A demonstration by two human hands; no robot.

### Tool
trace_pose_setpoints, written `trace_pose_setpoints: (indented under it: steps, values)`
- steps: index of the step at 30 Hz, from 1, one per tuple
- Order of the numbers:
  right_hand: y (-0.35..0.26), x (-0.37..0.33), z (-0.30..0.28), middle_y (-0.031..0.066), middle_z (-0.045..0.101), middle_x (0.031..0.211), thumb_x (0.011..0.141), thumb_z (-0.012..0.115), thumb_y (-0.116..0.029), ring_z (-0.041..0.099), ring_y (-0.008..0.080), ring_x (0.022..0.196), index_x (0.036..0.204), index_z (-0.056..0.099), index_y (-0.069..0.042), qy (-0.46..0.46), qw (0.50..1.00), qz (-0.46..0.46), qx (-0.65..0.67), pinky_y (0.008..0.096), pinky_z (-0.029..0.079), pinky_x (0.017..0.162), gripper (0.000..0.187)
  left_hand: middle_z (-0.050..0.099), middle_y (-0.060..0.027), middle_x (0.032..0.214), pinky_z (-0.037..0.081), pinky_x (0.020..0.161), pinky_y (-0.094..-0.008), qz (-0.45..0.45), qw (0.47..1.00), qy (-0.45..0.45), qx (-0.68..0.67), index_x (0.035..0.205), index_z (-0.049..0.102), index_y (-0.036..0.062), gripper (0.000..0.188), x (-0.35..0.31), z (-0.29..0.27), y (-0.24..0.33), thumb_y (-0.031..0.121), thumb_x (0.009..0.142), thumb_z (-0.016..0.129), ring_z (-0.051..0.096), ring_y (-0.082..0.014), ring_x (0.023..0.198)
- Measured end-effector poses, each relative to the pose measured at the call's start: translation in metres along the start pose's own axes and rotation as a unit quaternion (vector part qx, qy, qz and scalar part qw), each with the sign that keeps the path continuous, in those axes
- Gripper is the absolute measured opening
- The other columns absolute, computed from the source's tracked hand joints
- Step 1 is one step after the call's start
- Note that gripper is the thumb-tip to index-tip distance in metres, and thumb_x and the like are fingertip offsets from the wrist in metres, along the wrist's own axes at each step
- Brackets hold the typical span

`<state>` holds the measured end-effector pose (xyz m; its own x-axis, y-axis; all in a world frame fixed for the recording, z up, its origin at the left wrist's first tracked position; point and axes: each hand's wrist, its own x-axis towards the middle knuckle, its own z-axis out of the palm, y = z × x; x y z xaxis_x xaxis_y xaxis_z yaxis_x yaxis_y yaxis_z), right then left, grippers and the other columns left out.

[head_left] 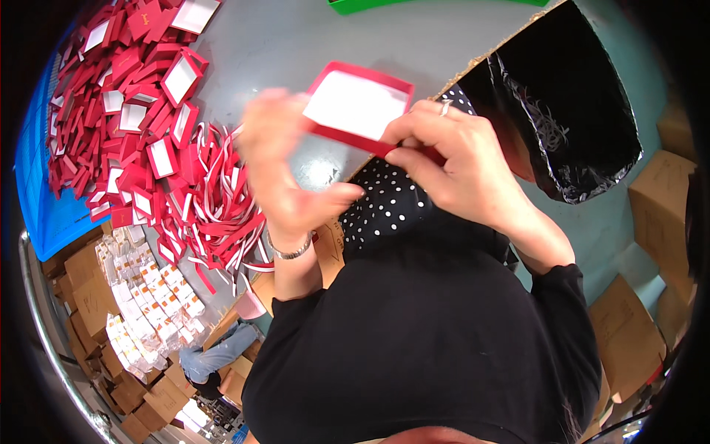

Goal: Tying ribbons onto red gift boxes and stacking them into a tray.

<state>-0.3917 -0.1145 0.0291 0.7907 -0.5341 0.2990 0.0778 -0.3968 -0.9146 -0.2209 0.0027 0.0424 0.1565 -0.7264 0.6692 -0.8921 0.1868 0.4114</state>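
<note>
A shallow red box with a white inside is held up over the grey table, its open side facing up. My right hand grips its near right corner, thumb and fingers closed on the red wall. Beside the box's left end is my left hand, fingers smeared by motion, the thumb stretched well apart from them. Nothing shows in its grasp. Whether its fingertips touch the box, I cannot tell. To the left lies a tangle of red and white strips.
Many red boxes are heaped at the left, by a blue crate. A black-lined bin with thin strips stands at the right. A green tray edge shows at the far side. Cardboard boxes and white packs lie around.
</note>
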Motion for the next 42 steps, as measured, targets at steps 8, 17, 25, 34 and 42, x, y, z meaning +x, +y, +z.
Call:
trace_pose_setpoints:
  steps: [8, 17, 25, 34, 42]
  values:
    - [0.002, -0.015, -0.014, 0.0072, 0.065, 0.094, 0.069, 0.068, 0.0, 0.059, 0.0195, 0.065, 0.105, 0.061, -0.006, -0.049, 0.999, -0.004, -0.021, 0.0276, 0.049, 0.06, 0.037, 0.06, 0.0026, 0.073, 0.032, 0.073, -0.0306, -0.007, 0.989, -0.142, 0.049, 0.082, 0.061, 0.0112, 0.027, -0.008, 0.011, 0.007, 0.035, 0.073, 0.071, 0.052, -0.0163, 0.067]
    - [0.013, -0.017, -0.031, 0.0073, 0.065, 0.106, 0.065, 0.07, 0.002, 0.06, 0.0163, 0.062, 0.102, 0.064, -0.005, 0.01, 1.0, 0.017, -0.016, 0.0261, 0.048, 0.061, 0.038, 0.059, 0.0023, 0.072, 0.033, 0.074, -0.0309, -0.009, 0.986, -0.154, 0.062, 0.078, 0.062, 0.0111, 0.025, -0.007, 0.016, 0.008, 0.034, 0.074, 0.07, 0.052, -0.0169, 0.066]
    - [0.06, -0.025, -0.033, 0.0014, 0.063, 0.074, 0.08, 0.068, -0.012, 0.057, 0.0068, 0.068, 0.087, 0.065, -0.002, -0.013, 0.949, 0.241, 0.203, 0.021, 0.045, 0.062, 0.012, 0.059, -0.0002, 0.07, 0.035, 0.075, -0.0309, -0.065, 0.99, -0.122, 0.034, 0.077, 0.061, 0.0079, 0.029, -0.012, 0.005, 0.004, 0.035, 0.076, 0.069, 0.053, -0.0181, 0.066]
    - [0.067, -0.024, -0.027, 0.0009, 0.062, 0.081, 0.083, 0.066, -0.009, 0.055, 0.0047, 0.074, 0.089, 0.062, 0.0, 0.048, 0.944, 0.193, 0.265, 0.0186, 0.045, 0.068, 0.012, 0.055, -0.0028, 0.068, 0.034, 0.075, -0.0301, -0.119, 0.979, -0.078, -0.146, 0.076, 0.056, 0.0042, 0.032, -0.017, 0.008, 0.004, 0.032, 0.077, 0.071, 0.051, -0.0171, 0.066]
    - [0.064, -0.021, -0.024, 0.0026, 0.063, 0.083, 0.083, 0.065, -0.006, 0.058, 0.0064, 0.077, 0.09, 0.062, 0.002, 0.045, 0.952, 0.188, 0.239, 0.0193, 0.047, 0.071, 0.011, 0.053, -0.0031, 0.069, 0.035, 0.074, -0.0308, -0.151, 0.961, -0.036, -0.23, 0.075, 0.053, 0.0043, 0.035, -0.027, 0.012, 0.003, 0.034, 0.079, 0.07, 0.049, -0.016, 0.067]
